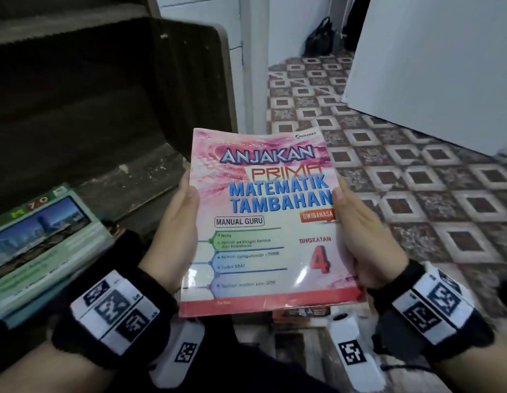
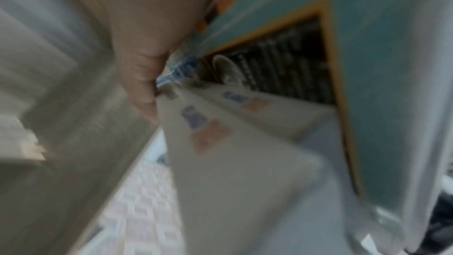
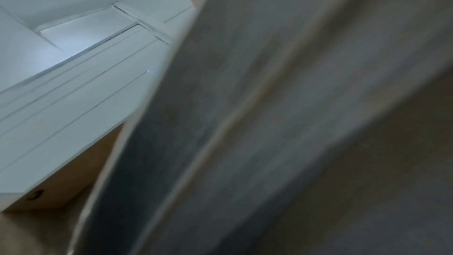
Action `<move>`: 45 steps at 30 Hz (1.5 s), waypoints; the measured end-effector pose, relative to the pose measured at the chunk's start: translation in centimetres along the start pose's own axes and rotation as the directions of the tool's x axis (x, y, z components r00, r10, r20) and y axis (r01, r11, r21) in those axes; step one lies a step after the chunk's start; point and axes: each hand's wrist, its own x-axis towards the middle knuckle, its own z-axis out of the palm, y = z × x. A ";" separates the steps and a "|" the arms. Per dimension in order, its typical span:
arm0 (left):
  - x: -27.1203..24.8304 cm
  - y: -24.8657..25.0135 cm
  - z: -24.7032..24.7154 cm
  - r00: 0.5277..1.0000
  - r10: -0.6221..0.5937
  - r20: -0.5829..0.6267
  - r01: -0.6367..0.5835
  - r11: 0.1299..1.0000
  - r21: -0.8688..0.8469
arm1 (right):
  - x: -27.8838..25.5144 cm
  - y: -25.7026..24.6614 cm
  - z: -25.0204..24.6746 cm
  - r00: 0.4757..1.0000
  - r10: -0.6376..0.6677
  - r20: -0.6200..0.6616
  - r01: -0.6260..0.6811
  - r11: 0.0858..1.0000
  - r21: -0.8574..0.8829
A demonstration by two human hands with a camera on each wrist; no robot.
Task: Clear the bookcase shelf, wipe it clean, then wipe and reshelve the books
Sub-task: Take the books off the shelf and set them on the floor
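I hold a pink and white maths workbook (image 1: 263, 222), cover up, in front of me with both hands. My left hand (image 1: 178, 222) grips its left edge, thumb on the cover. My right hand (image 1: 357, 231) grips the right edge the same way. The dark wooden bookcase shelf (image 1: 110, 109) stands open at the upper left with nothing on the part I see. The left wrist view shows my left hand's fingers (image 2: 147, 77) on a blurred book's edge (image 2: 232, 152). The right wrist view is filled by blurred grey pages (image 3: 269, 123).
A stack of green-covered books (image 1: 39, 251) lies at the left by the shelf's base. More books (image 1: 300, 313) lie on the floor under the workbook. Patterned floor tiles (image 1: 416, 194) spread to the right, a white panel (image 1: 445, 66) leans beyond, and a black bag (image 1: 320, 38) sits far back.
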 end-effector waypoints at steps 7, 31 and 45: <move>4.3 -6.7 4.9 0.993 -0.082 0.080 0.078 0.995 0.056 | 1.1 4.3 -4.5 0.978 0.116 -0.176 -0.134 0.986 -0.097; 8.4 -30.9 9.6 0.823 -0.568 0.003 0.539 0.783 0.311 | 4.3 26.8 -8.0 0.793 0.494 -0.356 -0.585 0.782 -0.217; 8.9 -32.6 10.4 0.813 -0.580 -0.059 0.566 0.762 0.315 | 5.2 32.4 -8.2 0.816 0.442 -0.373 -0.561 0.763 -0.322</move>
